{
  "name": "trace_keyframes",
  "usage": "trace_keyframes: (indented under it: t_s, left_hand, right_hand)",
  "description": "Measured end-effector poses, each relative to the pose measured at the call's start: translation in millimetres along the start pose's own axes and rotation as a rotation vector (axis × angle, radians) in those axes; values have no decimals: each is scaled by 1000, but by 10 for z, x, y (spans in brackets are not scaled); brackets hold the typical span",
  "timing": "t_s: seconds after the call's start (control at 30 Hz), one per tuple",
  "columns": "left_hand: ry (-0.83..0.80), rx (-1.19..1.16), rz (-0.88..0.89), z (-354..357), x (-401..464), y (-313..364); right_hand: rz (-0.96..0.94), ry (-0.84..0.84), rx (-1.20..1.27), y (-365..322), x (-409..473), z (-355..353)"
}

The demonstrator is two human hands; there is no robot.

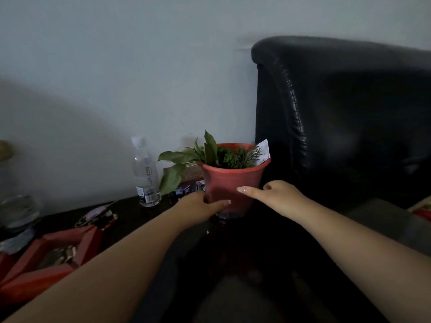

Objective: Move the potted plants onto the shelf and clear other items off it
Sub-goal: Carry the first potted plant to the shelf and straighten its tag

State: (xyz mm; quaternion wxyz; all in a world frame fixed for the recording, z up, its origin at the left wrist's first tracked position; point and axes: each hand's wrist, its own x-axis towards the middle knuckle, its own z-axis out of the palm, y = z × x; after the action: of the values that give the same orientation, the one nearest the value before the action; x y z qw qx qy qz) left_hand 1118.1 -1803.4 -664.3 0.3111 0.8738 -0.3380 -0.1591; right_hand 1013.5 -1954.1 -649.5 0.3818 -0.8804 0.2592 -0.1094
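Note:
A red pot (229,180) with green leaves and a small white tag stands on a dark table top (149,213), close to the wall. My left hand (200,209) wraps the pot's lower left side, thumb across the front. On the pot's right side my right hand (277,198) presses with its thumb stretched over the front. Both hands grip the same pot. Its base is partly hidden behind my fingers.
A clear water bottle (145,173) stands left of the pot, with a small box (189,183) behind the leaves. A red open box (53,255), keys (98,215) and a glass jar (18,210) lie at the left. A black leather armchair (345,127) rises at the right.

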Motion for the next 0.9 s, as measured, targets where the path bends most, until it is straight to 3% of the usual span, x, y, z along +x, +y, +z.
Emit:
trace_keyframes:
  t_s: [0.1,0.23,0.4,0.5,0.63,0.9]
  left_hand:
    - [142,-307,-54,128,166,-104]
    - [280,-471,-24,321,392,-273]
    - [269,-699,140,363,465,-241]
    - [259,-759,191,398,528,-223]
    - [400,-763,167,462,508,-196]
    - [574,-827,138,259,292,5]
  right_hand:
    - [15,9,255,173,199,116]
    - [-108,78,532,311,386,391]
    - [-237,276,537,393,494,663]
    - [-272,325,492,432,511,764]
    - [-310,362,496,412,497,793]
    - [-365,278,764,172,367,760]
